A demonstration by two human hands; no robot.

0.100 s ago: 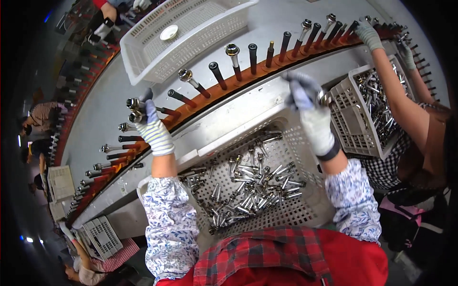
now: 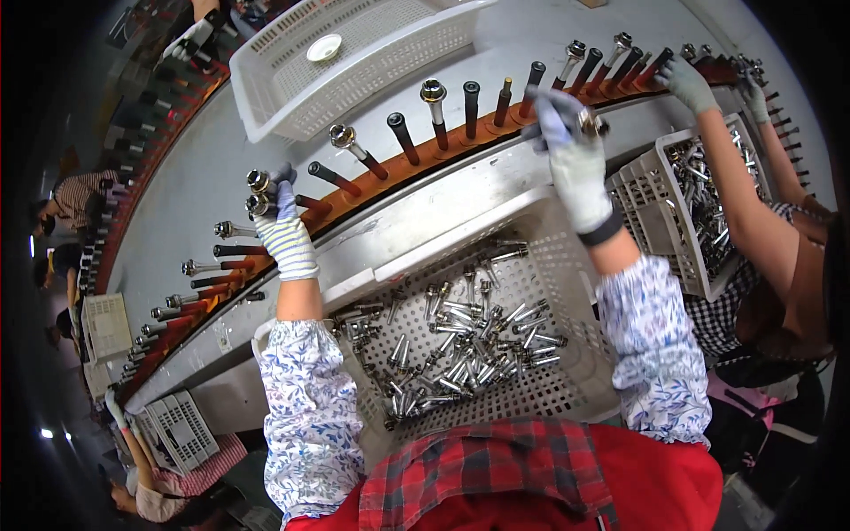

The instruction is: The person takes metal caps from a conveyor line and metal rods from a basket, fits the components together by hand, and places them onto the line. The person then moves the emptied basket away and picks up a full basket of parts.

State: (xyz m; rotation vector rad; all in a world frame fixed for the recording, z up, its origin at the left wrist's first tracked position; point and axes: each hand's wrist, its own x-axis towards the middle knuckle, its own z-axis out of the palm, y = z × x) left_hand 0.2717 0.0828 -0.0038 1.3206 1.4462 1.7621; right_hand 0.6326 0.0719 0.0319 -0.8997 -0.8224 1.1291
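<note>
My left hand [image 2: 282,223], in a striped glove with dark fingertips, is closed on chrome fittings; two round heads, one a chrome fitting [image 2: 258,181], stick out to its left. It is beside the orange-red rail, near a black post [image 2: 313,204]. My right hand [image 2: 574,164], gloved and slightly blurred, has its fingers near the rail's black posts. A chrome fitting [image 2: 594,124] shows at its palm side, held in the hand. Below both hands, a grey perforated crate [image 2: 575,363] contains a pile of loose chrome fittings [image 2: 478,341].
A curved rail [image 2: 460,140] carries upright black posts, some topped with chrome fittings [image 2: 433,93]. Behind it stands a white basket [image 2: 372,80] with a small white dish [image 2: 324,48]. At right, a co-worker's gloved hand [image 2: 689,86] reaches to the rail beside another filled crate [image 2: 651,190].
My right hand has moved up to the rail, with the chrome fitting still in it. My left hand keeps its fittings and has shifted only slightly. The view has tilted a little.
</note>
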